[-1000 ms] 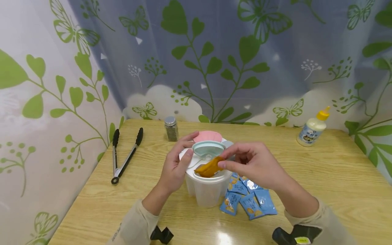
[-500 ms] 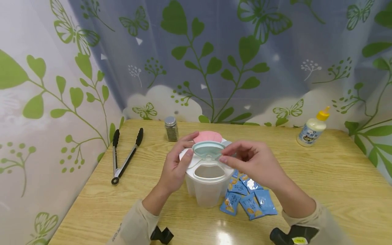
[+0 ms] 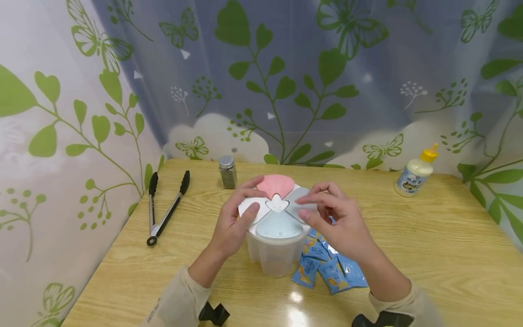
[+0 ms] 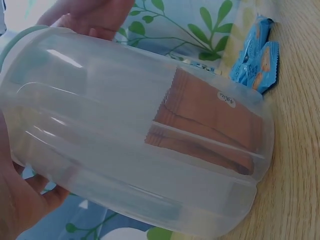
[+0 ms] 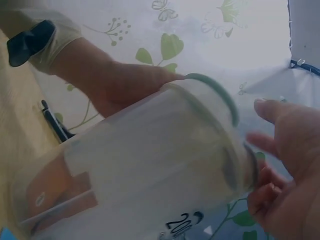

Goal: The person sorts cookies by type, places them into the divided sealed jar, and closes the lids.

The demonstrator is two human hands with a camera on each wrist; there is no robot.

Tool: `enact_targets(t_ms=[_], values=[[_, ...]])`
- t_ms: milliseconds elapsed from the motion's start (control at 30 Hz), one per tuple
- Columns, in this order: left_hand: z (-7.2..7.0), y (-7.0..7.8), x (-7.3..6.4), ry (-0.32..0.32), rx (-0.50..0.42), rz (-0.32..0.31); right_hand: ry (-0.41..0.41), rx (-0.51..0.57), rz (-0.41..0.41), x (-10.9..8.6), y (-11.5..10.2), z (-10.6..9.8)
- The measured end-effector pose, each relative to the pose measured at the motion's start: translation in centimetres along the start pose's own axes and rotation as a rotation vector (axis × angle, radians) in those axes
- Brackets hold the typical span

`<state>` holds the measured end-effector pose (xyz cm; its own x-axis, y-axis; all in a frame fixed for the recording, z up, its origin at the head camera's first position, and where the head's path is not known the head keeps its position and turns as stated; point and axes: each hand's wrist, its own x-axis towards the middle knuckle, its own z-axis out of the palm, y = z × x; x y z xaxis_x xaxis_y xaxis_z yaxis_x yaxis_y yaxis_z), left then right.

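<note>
A translucent container (image 3: 275,261) with a sectioned lid stands on the table; the lid has a pink flap (image 3: 275,185), a light blue front flap (image 3: 279,225) and white and grey-blue side flaps. In the head view all flaps lie down. My left hand (image 3: 234,222) grips the lid's left side, thumb on top. My right hand (image 3: 339,222) is at the lid's right side, fingertips over the grey-blue flap (image 3: 300,198); contact is hard to tell, and nothing shows between its fingers. Orange-brown packets (image 4: 215,120) lie inside the container's bottom.
Several blue snack packets (image 3: 333,274) lie right of the container, partly behind my right hand. Black-tipped tongs (image 3: 165,218) lie spread at the left. A spice jar (image 3: 227,172) stands behind. A yellow-capped bottle (image 3: 413,175) stands at the back right.
An orange packet held by my right hand went into the container's front opening. The light blue flap has come down over that opening. My left hand stays on the lid.
</note>
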<state>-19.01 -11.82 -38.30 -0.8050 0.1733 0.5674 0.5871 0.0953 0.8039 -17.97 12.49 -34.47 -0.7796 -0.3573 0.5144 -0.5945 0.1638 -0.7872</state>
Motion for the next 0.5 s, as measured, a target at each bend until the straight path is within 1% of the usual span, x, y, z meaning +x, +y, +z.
enact_targets(t_ms=[33, 100, 133, 233, 333, 500], values=[[0.0, 0.0, 0.0, -0.005, -0.003, -0.014, -0.004, -0.043, 0.034, -0.1, 0.2, 0.2], [0.0, 0.0, -0.1, -0.017, -0.019, -0.043, -0.042, -0.123, 0.108, -0.2, 0.5, 0.4], [-0.1, 0.0, -0.1, -0.022, -0.028, -0.053, -0.068, -0.137, 0.149, -0.3, 0.6, 0.5], [-0.2, 0.2, 0.0, -0.041, -0.043, -0.068, -0.150, -0.076, 0.210, -0.2, 0.9, 0.6], [-0.4, 0.3, 0.0, -0.074, -0.056, -0.079, -0.211, 0.015, 0.232, -0.1, 1.1, 0.5], [-1.0, 0.5, 0.0, -0.131, -0.071, -0.075, -0.281, 0.097, 0.242, -0.1, 1.5, 0.4]])
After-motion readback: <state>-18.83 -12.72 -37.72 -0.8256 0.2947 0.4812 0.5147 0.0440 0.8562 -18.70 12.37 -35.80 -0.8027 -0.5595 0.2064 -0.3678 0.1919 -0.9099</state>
